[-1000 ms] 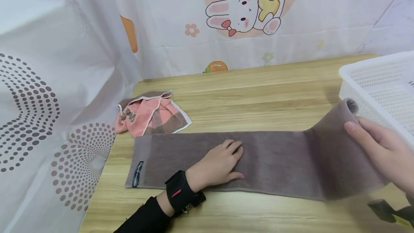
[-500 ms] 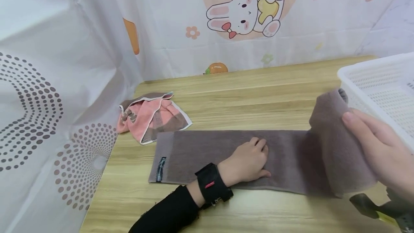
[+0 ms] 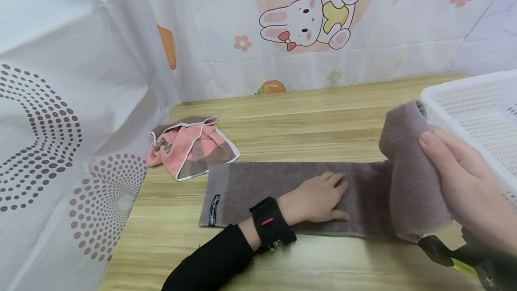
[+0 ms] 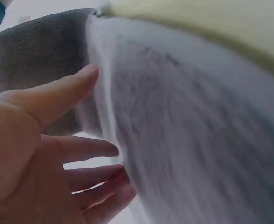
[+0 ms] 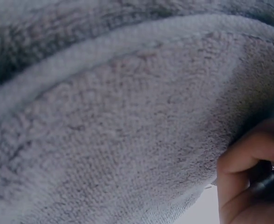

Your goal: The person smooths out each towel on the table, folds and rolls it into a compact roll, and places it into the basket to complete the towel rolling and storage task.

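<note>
A long folded grey-brown towel (image 3: 258, 187) lies across the table, a dark label near its left end. My left hand (image 3: 323, 196) rests on it right of the middle with fingers spread. The left wrist view has that hand (image 4: 48, 140) with extended fingers against the towel (image 4: 160, 112). My right hand (image 3: 460, 169) grips the towel's right end, lifted into a thick rolled bundle, with the thumb on top. Close up in the right wrist view, the towel's pile (image 5: 113, 121) fills most of the picture; the right hand (image 5: 249, 172) has bent fingers at the edge.
A crumpled pink-and-brown small towel (image 3: 198, 147) with white edging lies behind the grey towel's left end. At the right stands a white perforated basket (image 3: 452, 98), close to my right hand. A patterned white curtain (image 3: 210, 35) hangs behind the wooden table (image 3: 307, 116).
My right hand has turned the towel's right end over into a thicker bundle, moving slightly left. The flat part has slid right, with my left hand on it; the small towel stays put.
</note>
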A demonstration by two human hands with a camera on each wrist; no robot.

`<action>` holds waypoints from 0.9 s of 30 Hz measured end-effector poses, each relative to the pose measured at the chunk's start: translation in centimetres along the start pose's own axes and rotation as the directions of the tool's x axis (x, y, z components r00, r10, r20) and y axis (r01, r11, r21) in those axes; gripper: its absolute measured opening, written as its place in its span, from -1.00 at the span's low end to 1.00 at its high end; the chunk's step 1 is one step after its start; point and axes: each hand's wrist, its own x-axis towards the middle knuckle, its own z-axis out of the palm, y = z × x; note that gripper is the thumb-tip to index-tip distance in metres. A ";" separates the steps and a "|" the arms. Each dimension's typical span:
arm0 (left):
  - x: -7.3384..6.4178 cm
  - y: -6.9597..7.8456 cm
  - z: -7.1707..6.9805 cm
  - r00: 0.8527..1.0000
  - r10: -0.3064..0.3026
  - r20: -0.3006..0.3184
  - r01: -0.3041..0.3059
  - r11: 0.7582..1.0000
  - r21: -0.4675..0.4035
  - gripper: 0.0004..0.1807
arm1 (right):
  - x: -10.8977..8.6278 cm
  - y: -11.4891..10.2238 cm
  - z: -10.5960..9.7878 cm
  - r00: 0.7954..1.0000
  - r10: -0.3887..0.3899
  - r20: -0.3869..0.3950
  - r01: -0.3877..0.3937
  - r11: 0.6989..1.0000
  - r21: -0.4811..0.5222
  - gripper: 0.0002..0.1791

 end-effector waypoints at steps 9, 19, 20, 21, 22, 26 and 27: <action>-8.1 -7.7 1.7 0.994 -0.082 -0.078 0.065 0.977 -0.201 -0.12 | 0.7 -1.5 1.4 0.997 -0.015 0.078 0.002 0.987 0.163 -0.65; -16.4 -13.1 3.7 0.981 -0.192 -0.028 0.163 0.892 -0.421 0.15 | 1.9 -3.5 4.5 0.988 -0.012 0.154 -0.002 0.996 0.086 -0.69; -16.8 -13.3 3.9 0.980 -0.197 -0.036 0.162 0.887 -0.432 0.14 | 2.0 -3.8 5.0 0.987 -0.012 0.159 0.003 0.998 0.060 -0.69; -17.1 -13.5 4.0 0.978 -0.206 -0.040 0.167 0.882 -0.440 0.14 | 2.1 -4.0 5.6 0.986 -0.017 0.167 0.010 0.999 0.048 -0.70; -17.5 -13.7 4.1 0.975 -0.216 -0.043 0.174 0.877 -0.449 0.13 | 2.3 -4.4 6.1 0.984 -0.024 0.174 0.019 0.999 0.030 -0.70; -18.5 -14.6 4.8 0.971 -0.237 -0.018 0.200 0.855 -0.479 0.11 | 2.9 -5.7 8.4 0.973 -0.067 0.219 0.048 0.995 0.091 -0.69; -18.7 -14.8 5.0 0.971 -0.238 -0.003 0.206 0.848 -0.488 0.11 | 3.0 -6.0 9.0 0.970 -0.081 0.227 0.056 0.992 0.113 -0.69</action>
